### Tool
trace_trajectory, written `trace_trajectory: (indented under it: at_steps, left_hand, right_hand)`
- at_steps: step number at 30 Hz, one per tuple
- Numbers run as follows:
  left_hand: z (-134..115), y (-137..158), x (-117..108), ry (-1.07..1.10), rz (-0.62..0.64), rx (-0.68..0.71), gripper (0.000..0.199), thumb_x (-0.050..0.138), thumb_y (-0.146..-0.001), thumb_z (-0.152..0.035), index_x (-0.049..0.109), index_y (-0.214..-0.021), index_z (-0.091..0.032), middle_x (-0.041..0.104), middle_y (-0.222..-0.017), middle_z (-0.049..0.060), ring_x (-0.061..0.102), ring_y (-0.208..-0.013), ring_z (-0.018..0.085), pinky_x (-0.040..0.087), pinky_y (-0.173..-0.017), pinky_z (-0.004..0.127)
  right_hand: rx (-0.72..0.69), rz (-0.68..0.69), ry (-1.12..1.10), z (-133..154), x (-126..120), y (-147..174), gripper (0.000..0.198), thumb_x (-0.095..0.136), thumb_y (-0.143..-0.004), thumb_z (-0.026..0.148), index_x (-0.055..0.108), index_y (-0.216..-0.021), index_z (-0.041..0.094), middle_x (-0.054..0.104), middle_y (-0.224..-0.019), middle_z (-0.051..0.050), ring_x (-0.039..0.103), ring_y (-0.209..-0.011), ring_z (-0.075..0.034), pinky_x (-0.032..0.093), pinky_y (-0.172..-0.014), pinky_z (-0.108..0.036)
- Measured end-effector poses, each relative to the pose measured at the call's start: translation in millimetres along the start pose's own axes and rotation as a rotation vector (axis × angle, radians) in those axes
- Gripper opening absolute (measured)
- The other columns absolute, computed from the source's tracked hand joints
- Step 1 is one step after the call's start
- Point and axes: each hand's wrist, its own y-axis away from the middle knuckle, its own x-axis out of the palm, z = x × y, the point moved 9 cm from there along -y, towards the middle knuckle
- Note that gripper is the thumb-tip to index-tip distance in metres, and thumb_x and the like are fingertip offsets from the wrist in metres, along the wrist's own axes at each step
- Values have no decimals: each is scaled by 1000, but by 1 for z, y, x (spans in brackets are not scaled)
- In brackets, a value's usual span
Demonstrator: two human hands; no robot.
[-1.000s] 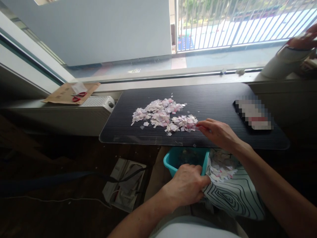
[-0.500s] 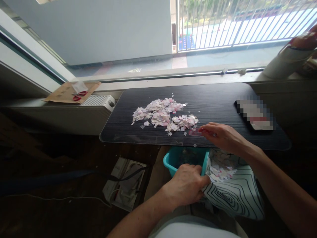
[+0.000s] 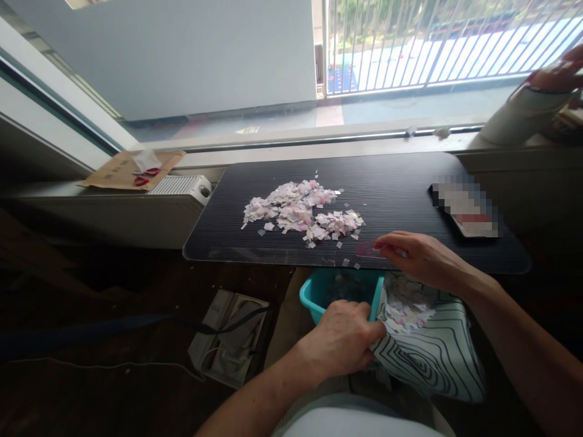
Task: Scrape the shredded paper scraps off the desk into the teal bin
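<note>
Straight ahead, a black table (image 3: 392,182). Below its near edge, a line-patterned bag (image 3: 423,358), mouth gaping, with pale paper scraps (image 3: 410,312) inside. On the floor to the left, a lidless box (image 3: 212,328) with a white cable and other contents too dim to name. Pressed close beside the bag, a turquoise basin (image 3: 313,303), greyish bits at the bottom, too dark to make out. On the table, a heap of small white and pink squares (image 3: 294,203). Clasp basin rim and bag edge together with the left hand (image 3: 344,334). Pinch a clear pink strip (image 3: 365,249) in the right hand (image 3: 414,255), just right of the heap, over the near edge; cannot tell whether touching the tabletop.
</note>
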Motion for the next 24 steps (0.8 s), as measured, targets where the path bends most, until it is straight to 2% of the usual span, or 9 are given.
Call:
trace_trajectory:
  at_steps: [4,9,14,20,24]
  left_hand:
    - [0,-1,0,0,-3,1,17,64,-77,-32,59,-89,-23,56,-84,2,56,-73,21,42,-64,29]
    - [-1,-1,-2,-6,-39,8,16,65,-76,-32,59,-88,-23,56,-82,2,56,-72,21,42,-63,29]
    - [1,2,-2,-7,-30,-10,15,64,-77,-32,59,-88,-23,55,-82,2,55,-73,21,41,-63,29]
    - [4,4,-3,-16,-2,-19,16,65,-77,-31,59,-89,-22,55,-82,2,56,-74,20,42,-65,29]
    - [4,6,-4,-24,-4,-32,16,65,-78,-32,59,-89,-22,55,-83,2,57,-74,21,42,-65,29]
  right_hand:
    - [-33,74,-69,7,6,7,22,49,-87,30,69,-93,24,71,-87,-2,62,-70,-14,45,-60,-23]
    - [-9,21,-72,8,5,-1,23,48,-89,30,67,-99,23,70,-95,-3,63,-76,-16,46,-66,-25]
    - [-57,95,-65,16,14,-5,22,48,-89,30,67,-96,23,70,-91,-3,64,-75,-15,45,-64,-24]
    - [-29,-56,16,13,6,-23,26,45,-90,29,66,-105,22,69,-99,-5,63,-76,-16,44,-63,-25]
    - [-46,-34,33,13,11,-26,27,45,-90,28,67,-106,23,69,-99,-5,64,-77,-17,44,-64,-25]
